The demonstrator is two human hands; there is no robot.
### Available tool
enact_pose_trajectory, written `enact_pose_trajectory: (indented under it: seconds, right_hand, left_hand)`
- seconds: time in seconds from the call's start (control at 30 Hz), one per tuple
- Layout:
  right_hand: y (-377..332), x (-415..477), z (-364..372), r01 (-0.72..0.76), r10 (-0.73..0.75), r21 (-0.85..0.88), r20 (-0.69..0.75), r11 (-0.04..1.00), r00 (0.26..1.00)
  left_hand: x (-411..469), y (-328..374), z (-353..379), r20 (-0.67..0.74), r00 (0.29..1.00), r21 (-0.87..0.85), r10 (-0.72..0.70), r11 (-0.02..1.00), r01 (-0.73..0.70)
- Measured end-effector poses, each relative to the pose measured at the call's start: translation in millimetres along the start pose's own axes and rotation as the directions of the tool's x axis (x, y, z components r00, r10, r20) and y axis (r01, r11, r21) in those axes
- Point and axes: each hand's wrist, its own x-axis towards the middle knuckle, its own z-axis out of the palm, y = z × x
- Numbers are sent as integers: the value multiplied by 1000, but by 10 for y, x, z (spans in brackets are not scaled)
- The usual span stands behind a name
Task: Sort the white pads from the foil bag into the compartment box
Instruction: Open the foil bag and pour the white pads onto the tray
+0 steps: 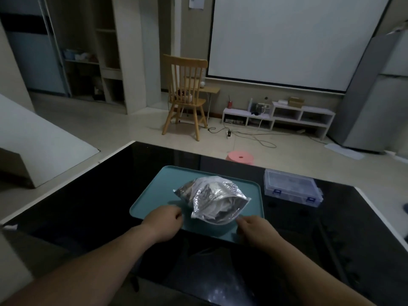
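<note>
You are working over the black counter [88, 217], with the foil bag [212, 195] lying mouth toward you on the teal tray [154, 195] and the compartment box [291, 186] sitting apparently latched just right of it. Your left hand [164, 221] is hovering clenched and empty beside the bag, while your right hand [254, 228] is reaching its near edge, and I cannot tell whether it is pinching. Be steadying one lip while spreading the mouth to free the white pads [225, 205]
</note>
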Motion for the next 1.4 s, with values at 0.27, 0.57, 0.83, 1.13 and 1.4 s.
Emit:
enact_pose_trajectory:
  seconds: [0.27,0.57,0.83,1.13,1.4]
  right_hand:
    - [28,-559,-163,64,-74,-77,-138,995,988]
    - [-400,-244,-118,309,-309,-41,-243,950,919]
    - [-522,-9,-153,428,-436,-174,-4,887,900]
    - [-682,37,28,474,-498,203,91,857,862]
    - [-698,25,74,526,-530,79,26,847,848]
  left_hand:
    - [-426,30,-468,249,967,-58,60,997,-46]
    - [489,293,-316,58,993,-467,-105,876,120]
    - [544,244,-89,258,964,-737,-73,630,245]
    - [470,129,-118,266,957,-870,-118,398,291]
    - [468,222,-35,43,966,-842,-255,512,172]
